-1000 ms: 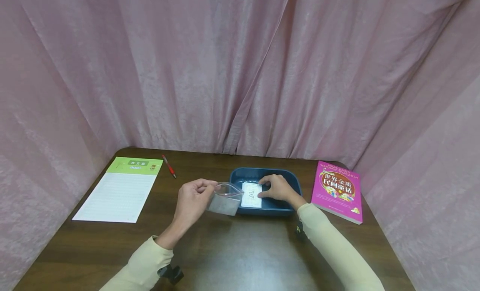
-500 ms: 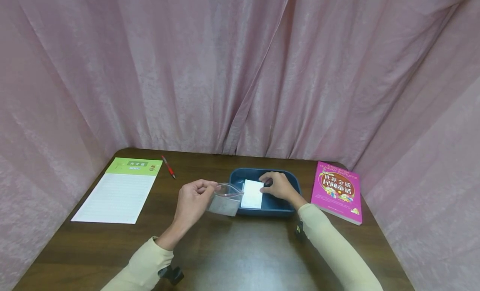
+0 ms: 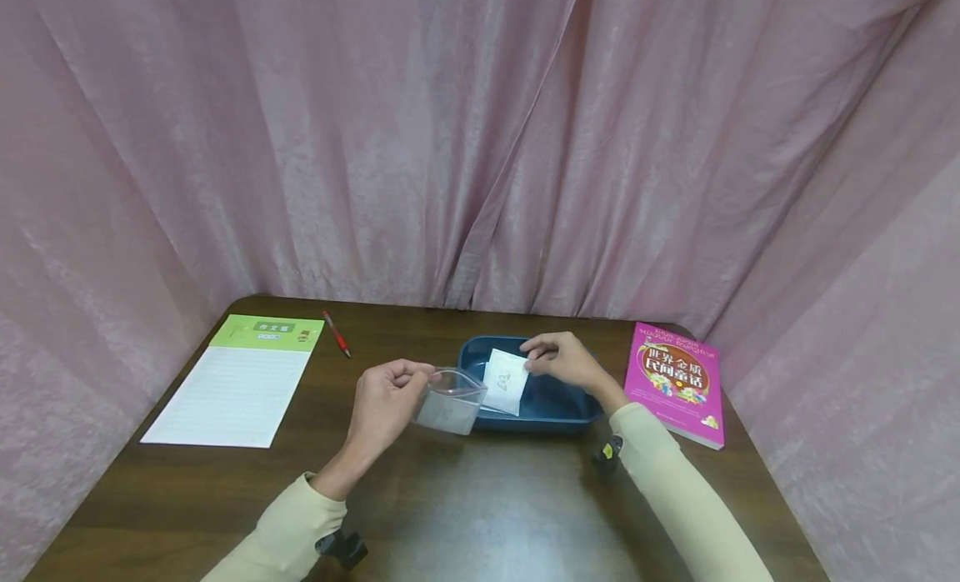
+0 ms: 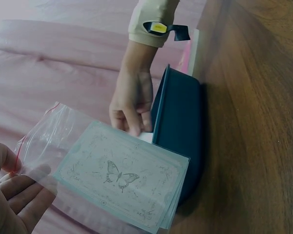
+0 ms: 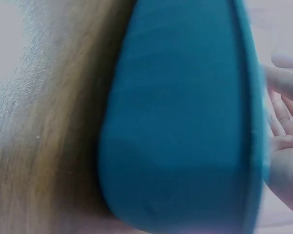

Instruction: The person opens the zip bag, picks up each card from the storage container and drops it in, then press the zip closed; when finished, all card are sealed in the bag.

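My left hand (image 3: 385, 398) pinches the upper edge of a clear zip bag (image 3: 450, 411), whose mouth gapes open. Inside the bag, the left wrist view shows a stack of pale cards (image 4: 122, 170) with a butterfly print on the front one. My right hand (image 3: 564, 363) pinches the right edge of a white card (image 3: 506, 383) with a small dark drawing. That card is tilted over the left part of a blue plastic tray (image 3: 558, 405). A pale edge beneath it may be another card. The right wrist view shows mostly the tray's outer wall (image 5: 180, 122).
A red pen (image 3: 337, 334) and a writing pad (image 3: 225, 394) with a green header lie on the left of the wooden table (image 3: 465, 515). Right of the tray lies a thick pink book (image 3: 675, 382). Pink curtains (image 3: 375, 148) hang around the table.
My right hand has lifted slightly, raising and tilting the card from the tray; its drawn face shows again after a blank look. My left hand and the bag have barely moved.
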